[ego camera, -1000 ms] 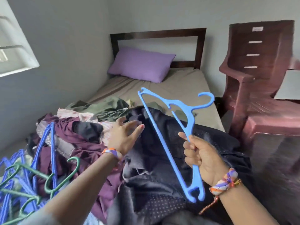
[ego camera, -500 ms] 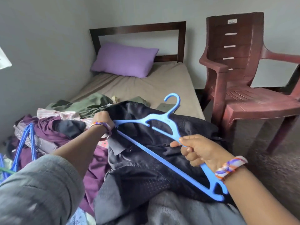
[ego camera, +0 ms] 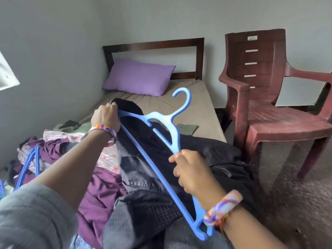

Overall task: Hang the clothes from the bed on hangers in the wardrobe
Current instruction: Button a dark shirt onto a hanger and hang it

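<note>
Our right hand [ego camera: 193, 172] in closed grip on the blue hanger [ego camera: 162, 141], our left hand [ego camera: 106, 116] clutching the dark garment [ego camera: 143, 159] lifted above the bed [ego camera: 197, 108], hanger's end at its collar

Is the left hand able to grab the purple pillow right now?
Probably not. The left hand is gripping the black garment by the hanger, and the pillow lies well beyond it at the headboard end. Nothing blocks the way; it looks too far.
</note>
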Demonstrator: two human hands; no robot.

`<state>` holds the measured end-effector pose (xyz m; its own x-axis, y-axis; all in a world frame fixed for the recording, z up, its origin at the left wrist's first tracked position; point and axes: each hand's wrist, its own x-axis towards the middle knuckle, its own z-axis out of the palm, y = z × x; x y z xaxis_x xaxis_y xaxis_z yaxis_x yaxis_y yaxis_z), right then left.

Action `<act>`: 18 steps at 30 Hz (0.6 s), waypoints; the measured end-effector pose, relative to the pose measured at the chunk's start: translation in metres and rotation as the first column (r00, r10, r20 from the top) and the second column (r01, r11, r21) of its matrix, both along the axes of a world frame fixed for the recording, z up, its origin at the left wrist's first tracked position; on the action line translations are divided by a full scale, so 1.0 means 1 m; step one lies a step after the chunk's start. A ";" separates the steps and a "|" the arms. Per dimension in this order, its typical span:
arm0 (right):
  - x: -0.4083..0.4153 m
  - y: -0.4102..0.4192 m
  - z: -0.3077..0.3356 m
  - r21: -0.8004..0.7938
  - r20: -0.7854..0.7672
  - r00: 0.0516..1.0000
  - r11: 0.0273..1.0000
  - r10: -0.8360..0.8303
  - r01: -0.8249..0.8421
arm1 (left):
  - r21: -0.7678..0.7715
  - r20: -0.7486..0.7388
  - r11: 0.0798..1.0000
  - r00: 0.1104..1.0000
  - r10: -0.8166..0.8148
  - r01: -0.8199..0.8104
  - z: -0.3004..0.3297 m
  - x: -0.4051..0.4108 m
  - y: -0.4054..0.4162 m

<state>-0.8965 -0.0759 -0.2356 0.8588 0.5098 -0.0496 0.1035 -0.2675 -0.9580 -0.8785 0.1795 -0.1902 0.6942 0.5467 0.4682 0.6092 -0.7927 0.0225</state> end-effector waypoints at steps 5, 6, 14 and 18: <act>-0.021 0.014 -0.003 -0.188 0.355 0.935 0.979 -0.008 0.080 | -0.031 -0.060 0.999 0.998 0.023 -0.025 -0.019 -0.001 0.009; -0.021 0.018 0.000 -0.217 0.373 0.928 0.971 -0.013 0.101 | 0.005 -0.085 1.000 0.996 -0.025 0.025 -0.028 -0.001 0.004; -0.026 0.022 0.004 -0.249 0.446 0.892 0.968 0.081 0.036 | -0.176 0.040 0.978 0.992 0.122 -0.113 -0.044 -0.017 0.022; -0.041 0.007 -0.017 -0.440 0.767 0.618 0.842 0.171 0.313 | -0.313 0.106 0.919 0.953 0.285 -0.240 -0.034 -0.028 0.036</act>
<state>-0.9376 -0.0690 -0.2522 0.7262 0.5508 0.4114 0.6711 -0.6979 -0.2502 -0.9060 0.2156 -0.2246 0.4425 0.8278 0.3449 0.7664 -0.5488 0.3339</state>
